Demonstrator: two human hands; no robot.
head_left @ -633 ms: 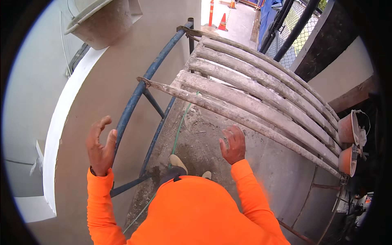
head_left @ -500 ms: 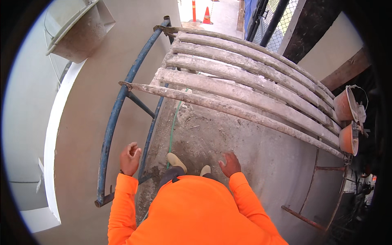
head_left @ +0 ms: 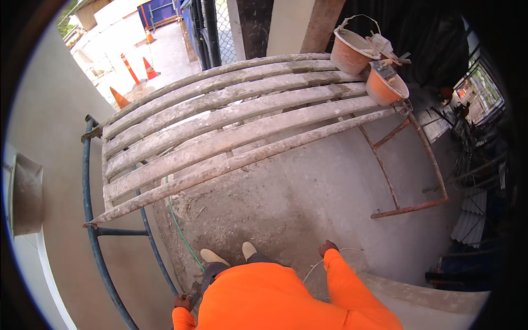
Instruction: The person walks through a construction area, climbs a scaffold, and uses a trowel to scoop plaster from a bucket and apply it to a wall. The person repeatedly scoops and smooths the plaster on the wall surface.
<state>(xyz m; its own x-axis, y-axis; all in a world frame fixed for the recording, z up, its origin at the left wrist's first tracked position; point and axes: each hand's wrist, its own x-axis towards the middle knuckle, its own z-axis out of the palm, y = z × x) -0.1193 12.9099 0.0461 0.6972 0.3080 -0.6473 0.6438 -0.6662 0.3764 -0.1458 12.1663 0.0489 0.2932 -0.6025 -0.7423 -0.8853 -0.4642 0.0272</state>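
My left hand (head_left: 183,301) is low beside the blue scaffold frame (head_left: 91,192), its fingers curled; whether it grips the tube or something else is unclear. My right hand (head_left: 329,247) hangs above the dusty floor (head_left: 297,192) near a thin pale cable (head_left: 349,248), fingers curled, with any contents hidden. In front, a slatted, plaster-smeared platform (head_left: 231,132) spans from the blue frame to a rusty frame (head_left: 440,181). At its right end sit two orange buckets (head_left: 352,55) (head_left: 388,88) with tools on them. My two boots (head_left: 212,258) stand on the floor.
A green hose (head_left: 184,236) runs along the floor by the plastered left wall (head_left: 58,165), where a grey bucket (head_left: 27,192) shows. Beyond the platform are orange cones (head_left: 150,71), a post and a mesh fence (head_left: 228,38). Dark clutter and corrugated sheets (head_left: 470,214) lie at the right.
My view has swung to the right, bringing the platform's right end and buckets toward the upper middle. Both hands have dropped lower, the left now beside the blue frame, and their fingers are more curled.
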